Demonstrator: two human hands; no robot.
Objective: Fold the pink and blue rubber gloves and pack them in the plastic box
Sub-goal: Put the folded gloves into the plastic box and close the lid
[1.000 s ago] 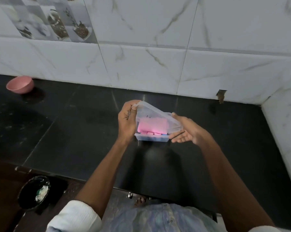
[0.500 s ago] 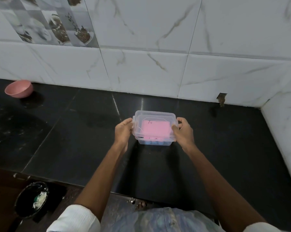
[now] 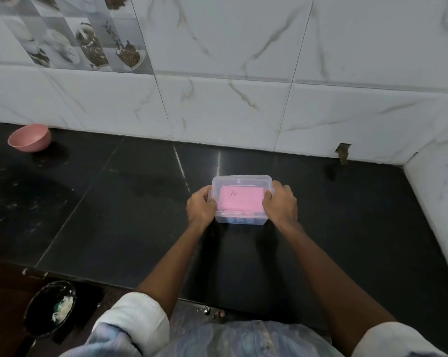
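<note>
A clear plastic box [image 3: 242,181] with its lid on rests on the black countertop [image 3: 114,215]. Through the lid a folded pink glove [image 3: 239,200] shows on top, and a strip of blue glove [image 3: 239,220] shows through the box's front wall below it. My left hand [image 3: 201,208] grips the box's left end, thumb on the lid. My right hand [image 3: 281,203] grips the right end the same way.
A pink bowl [image 3: 29,137] sits far left by the tiled wall. A white tiled side wall [image 3: 437,202] closes the counter on the right. Below the counter's front edge at the left stands a black bin [image 3: 50,307] with white scraps.
One second ago the lid was tilted up over the box, held by both hands. It came down flat, and the box now sits on the counter, a little farther from me, gripped at both ends.
</note>
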